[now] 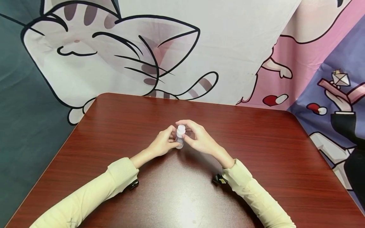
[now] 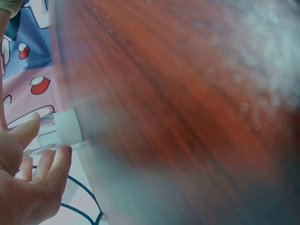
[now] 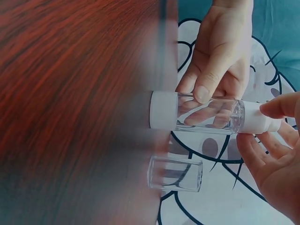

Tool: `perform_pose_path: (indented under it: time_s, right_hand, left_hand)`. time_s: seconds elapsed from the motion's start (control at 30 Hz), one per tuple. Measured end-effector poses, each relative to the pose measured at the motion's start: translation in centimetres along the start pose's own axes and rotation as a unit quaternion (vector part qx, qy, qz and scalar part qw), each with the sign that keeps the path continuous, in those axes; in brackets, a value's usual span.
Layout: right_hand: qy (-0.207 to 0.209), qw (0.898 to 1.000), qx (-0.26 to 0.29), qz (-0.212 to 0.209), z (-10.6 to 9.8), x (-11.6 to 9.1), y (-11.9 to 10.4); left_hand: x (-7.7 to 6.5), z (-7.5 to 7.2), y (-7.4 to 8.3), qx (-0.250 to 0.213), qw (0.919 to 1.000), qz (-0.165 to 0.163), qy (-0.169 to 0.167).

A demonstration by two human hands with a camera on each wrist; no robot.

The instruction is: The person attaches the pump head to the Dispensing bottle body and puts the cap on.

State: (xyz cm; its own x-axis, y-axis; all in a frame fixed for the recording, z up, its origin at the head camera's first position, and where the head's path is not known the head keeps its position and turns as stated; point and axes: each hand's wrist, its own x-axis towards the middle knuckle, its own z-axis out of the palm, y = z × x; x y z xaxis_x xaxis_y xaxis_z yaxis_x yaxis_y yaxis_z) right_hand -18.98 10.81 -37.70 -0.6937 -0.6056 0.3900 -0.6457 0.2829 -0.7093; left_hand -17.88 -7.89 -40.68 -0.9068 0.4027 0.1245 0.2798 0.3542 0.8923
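A small clear pump bottle (image 1: pixel 179 139) with a white base and a white pump head (image 3: pixel 253 117) stands upright on the table, between the two hands. My left hand (image 1: pixel 163 141) holds its transparent body from the left, thumb on the near side. From the right, my right hand (image 1: pixel 200 139) pinches the white pump head between thumb and fingers. Beside the bottle, in the right wrist view, a clear cap (image 3: pixel 176 174) stands on the table. The left wrist view shows the bottle's white base (image 2: pixel 69 127) and the left hand's curled fingers around the body.
The dark red wooden table (image 1: pixel 256 152) has a glossy bright reflection near its front. Behind it hangs a cloth (image 1: pixel 228 38) printed with cartoon cats. Light yellow-green sleeves (image 1: pixel 99 183) cover both forearms, with a small black device (image 1: pixel 219 179) at the right wrist.
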Motion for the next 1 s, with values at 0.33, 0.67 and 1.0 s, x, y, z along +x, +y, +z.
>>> perform_pose_path:
  time_s: [0.33, 0.67, 1.0]
  right_hand:
    - [0.022, 0.999, 0.005, 0.027, -0.5, 0.2, -2.9]
    - [0.052, 0.997, -0.025, 0.048, -0.6, 0.4, -4.1]
    - [0.070, 0.996, -0.022, 0.050, 0.0, 0.7, -2.2]
  left_hand:
    - [0.0, 0.0, -0.2, -0.001, 1.0000, 0.007, 0.001]
    - [0.0, 0.1, -0.2, -0.007, 1.0000, 0.005, 0.002]
    - [0.0, 0.0, -0.2, -0.006, 0.9999, 0.007, 0.006]
